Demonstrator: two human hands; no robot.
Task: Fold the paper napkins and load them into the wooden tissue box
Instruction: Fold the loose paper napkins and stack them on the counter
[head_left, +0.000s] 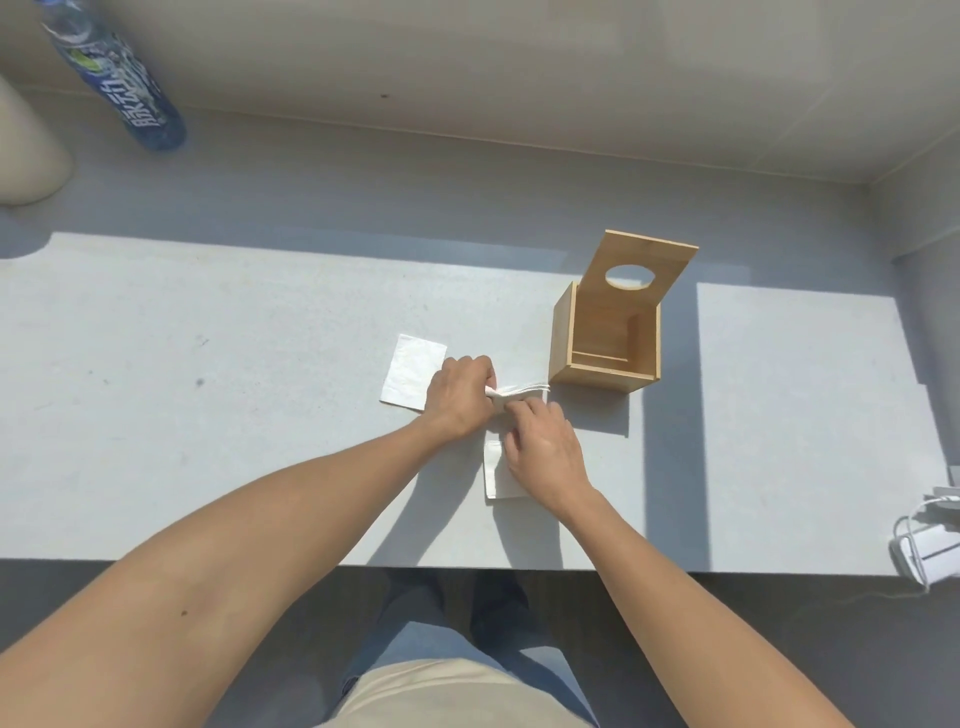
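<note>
The wooden tissue box stands open on the grey table, its lid with a round hole tipped up at the back. Its inside looks bare. Just left of the box, my left hand and my right hand both pinch a folded white napkin between their fingertips. A flat white napkin lies to the left, partly under my left hand. Another white napkin lies under my right hand, mostly hidden.
A blue plastic bottle lies at the far left back. A beige rounded object sits at the left edge. White chargers with cables rest at the table's right front corner. The table edge runs close to my body.
</note>
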